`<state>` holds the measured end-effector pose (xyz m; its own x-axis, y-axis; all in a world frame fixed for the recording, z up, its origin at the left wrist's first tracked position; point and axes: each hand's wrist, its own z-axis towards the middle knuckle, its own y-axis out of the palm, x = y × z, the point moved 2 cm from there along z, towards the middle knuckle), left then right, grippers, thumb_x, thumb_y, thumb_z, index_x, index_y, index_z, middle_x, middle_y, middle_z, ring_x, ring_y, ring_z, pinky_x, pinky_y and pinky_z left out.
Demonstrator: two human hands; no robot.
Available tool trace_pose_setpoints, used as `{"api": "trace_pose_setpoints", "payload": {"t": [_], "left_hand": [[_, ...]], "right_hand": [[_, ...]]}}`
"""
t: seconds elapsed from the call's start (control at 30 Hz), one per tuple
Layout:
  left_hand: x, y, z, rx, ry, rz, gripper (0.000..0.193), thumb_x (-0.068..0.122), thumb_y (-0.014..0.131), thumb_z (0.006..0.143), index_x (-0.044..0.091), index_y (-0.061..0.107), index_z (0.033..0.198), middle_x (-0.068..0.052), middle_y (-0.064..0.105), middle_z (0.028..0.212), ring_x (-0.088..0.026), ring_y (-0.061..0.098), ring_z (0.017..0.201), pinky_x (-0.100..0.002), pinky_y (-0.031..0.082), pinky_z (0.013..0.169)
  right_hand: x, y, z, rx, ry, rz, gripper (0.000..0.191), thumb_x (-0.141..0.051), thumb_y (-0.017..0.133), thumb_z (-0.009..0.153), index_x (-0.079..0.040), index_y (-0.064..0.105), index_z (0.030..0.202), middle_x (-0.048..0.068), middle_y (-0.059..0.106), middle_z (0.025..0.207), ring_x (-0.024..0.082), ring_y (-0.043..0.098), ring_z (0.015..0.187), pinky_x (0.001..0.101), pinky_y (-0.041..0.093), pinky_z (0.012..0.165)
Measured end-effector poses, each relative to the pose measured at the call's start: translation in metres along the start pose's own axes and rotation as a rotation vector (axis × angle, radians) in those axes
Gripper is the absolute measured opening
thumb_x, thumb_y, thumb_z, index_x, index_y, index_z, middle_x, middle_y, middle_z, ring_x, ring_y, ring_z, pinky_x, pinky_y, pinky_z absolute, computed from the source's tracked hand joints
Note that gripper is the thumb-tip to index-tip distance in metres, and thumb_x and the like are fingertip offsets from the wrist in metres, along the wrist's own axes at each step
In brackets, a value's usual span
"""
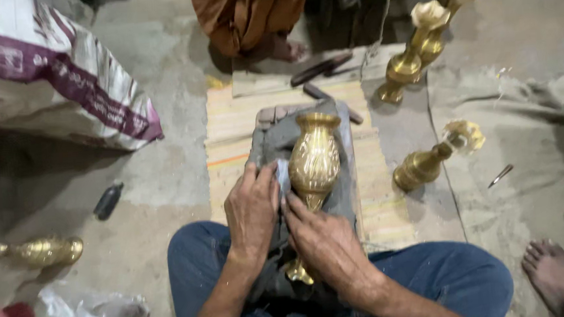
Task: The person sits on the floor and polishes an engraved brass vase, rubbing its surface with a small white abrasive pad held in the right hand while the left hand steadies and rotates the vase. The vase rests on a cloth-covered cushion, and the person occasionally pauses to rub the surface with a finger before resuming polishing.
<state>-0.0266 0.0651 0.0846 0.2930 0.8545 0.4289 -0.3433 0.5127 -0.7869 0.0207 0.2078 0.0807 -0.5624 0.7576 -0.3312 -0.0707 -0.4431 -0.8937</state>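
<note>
Left hand [252, 209] presses a cloth [282, 177] against the brass vase [313, 160]; right hand [319, 238] grips its narrow stem. Vase's long axis points away from the person, lying on a grey pad [280, 136].

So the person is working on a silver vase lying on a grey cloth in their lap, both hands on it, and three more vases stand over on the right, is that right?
Not quite: the vase is brass-gold, not silver, as the head view shows. The rest holds: it lies on the grey cloth, with the left hand and right hand on it, and three more vases stand on the right.
</note>
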Motion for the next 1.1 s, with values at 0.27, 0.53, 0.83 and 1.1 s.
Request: {"api": "trace_pose_setpoints", "payload": {"t": [0.27,0.53,0.83,1.1], "left_hand": [[0.013,-0.017,-0.009,-0.011,-0.033,0.012,0.027,0.009,0.071,0.086,0.006,0.072,0.114,-0.016,0.065,0.101,-0.037,0.068,0.087,-0.046,0.056,0.072],[-0.001,-0.002,-0.008,-0.006,-0.041,0.004,0.023,0.012,0.071,0.088,0.008,0.073,0.111,-0.014,0.065,0.097,-0.036,0.068,0.087,-0.047,0.056,0.072],[0.005,-0.006,-0.004,0.043,0.033,0.034,0.026,0.010,0.070,0.090,0.005,0.071,0.116,-0.015,0.066,0.105,-0.033,0.069,0.090,-0.044,0.057,0.074],[0.007,-0.005,-0.012,-0.008,-0.001,0.054,0.028,0.012,0.071,0.088,0.007,0.072,0.115,-0.015,0.066,0.100,-0.034,0.068,0.087,-0.045,0.056,0.073]], "right_hand": [[-0.001,-0.002,0.001,-0.075,0.053,0.011,0.054,-0.014,0.070,0.081,0.005,0.058,0.130,0.018,0.058,0.140,0.031,0.073,0.079,0.0411,0.059,0.063],[0.001,-0.005,0.006,-0.043,0.024,0.006,0.053,-0.013,0.070,0.081,0.003,0.059,0.130,0.018,0.060,0.137,0.032,0.073,0.078,0.0417,0.059,0.063],[-0.002,-0.001,0.001,-0.048,0.031,0.023,0.055,-0.014,0.072,0.079,0.005,0.059,0.130,0.019,0.061,0.135,0.032,0.072,0.076,0.0424,0.059,0.064],[-0.005,-0.005,-0.001,-0.017,0.015,-0.063,0.051,-0.013,0.070,0.082,0.004,0.060,0.129,0.017,0.063,0.132,0.029,0.072,0.078,0.0406,0.060,0.061]]}}
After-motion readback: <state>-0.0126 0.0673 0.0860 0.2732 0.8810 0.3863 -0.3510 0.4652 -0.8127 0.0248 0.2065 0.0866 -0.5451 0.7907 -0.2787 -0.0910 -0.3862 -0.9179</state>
